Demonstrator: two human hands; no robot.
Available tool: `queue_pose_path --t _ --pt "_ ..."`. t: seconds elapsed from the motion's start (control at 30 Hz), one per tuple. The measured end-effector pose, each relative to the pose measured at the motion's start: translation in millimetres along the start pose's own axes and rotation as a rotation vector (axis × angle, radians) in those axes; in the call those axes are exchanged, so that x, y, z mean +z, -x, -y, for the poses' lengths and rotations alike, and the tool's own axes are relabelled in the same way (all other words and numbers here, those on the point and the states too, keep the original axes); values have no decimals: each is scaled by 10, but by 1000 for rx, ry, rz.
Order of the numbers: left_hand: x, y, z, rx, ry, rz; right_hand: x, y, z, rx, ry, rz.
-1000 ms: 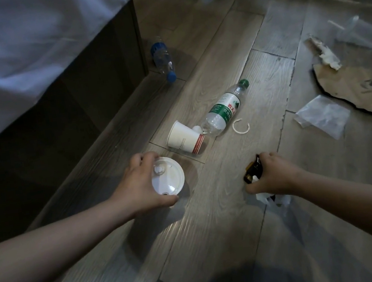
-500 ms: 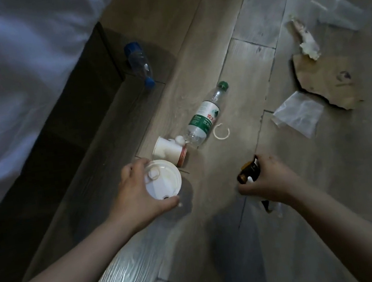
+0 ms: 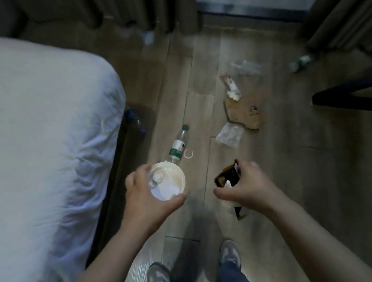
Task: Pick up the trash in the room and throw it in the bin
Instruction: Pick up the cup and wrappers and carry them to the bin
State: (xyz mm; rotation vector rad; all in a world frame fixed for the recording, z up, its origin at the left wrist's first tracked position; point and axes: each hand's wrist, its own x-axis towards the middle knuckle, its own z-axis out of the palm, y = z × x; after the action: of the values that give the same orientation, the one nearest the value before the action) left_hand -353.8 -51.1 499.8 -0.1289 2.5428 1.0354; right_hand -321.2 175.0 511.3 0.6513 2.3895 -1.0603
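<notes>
Both hands grasped trash: left hand (image 3: 142, 203) a cup lid (image 3: 169, 184), right hand (image 3: 252, 187) a dark wrapper (image 3: 228, 178). A water bottle (image 3: 177, 148) lay beyond them

Lid (image 3: 167, 182) white, cream-tinged. Bottle (image 3: 178, 147) clear, green cap, green-white label. Wrapper (image 3: 228, 178) dark brown. Cardboard (image 3: 243, 113) tan. Bed (image 3: 30, 140) white. Floor (image 3: 305, 171) grey-brown woodgrain.

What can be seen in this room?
bed: one, white, left
lidded cup: one, white lid, left hand
dark wrapper: one, brown-black, right hand
green-capped bottle: one, clear, floor ahead
ring: one, white, beside that bottle
blue-capped bottle: one, clear, at bed edge
cardboard piece: one, brown, floor, right
plastic wrapper: one, whitish, beside cardboard
tissue: one, white, beyond cardboard
far bottle: one, greenish, by curtain
shoes: two, grey, bottom
left hand: one, grips lidded cup
right hand: one, grips dark wrapper
</notes>
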Motion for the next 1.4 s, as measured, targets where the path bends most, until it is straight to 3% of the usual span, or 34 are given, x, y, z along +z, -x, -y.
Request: queue_pose_path --t 0.1,0.27,0.53,0.77,0.93,1.2,1.4 --pt "-396 324 -645 66 -1 12 -603 618 301 62 32 -31" --pt "-1014 966 -1654 204 19 21 -1508 1751 730 120 44 -224" --pt "-1587 1990 -2406 556 14 256 -1666 3661 914 326 -141 -584" --pt "-1510 3185 -2772 914 48 578 -1216 5467 716 608 -312 -780" --pt "-1188 4255 -2725 1014 -30 864 -649 6655 484 806 -579 -913" --pt "-847 5889 -2078 1227 -178 1141 537 8220 73 1022 -971 -1106" --pt "-760 7328 -1332 1356 -264 1289 1651 9472 -159 1140 -1081 -1238"
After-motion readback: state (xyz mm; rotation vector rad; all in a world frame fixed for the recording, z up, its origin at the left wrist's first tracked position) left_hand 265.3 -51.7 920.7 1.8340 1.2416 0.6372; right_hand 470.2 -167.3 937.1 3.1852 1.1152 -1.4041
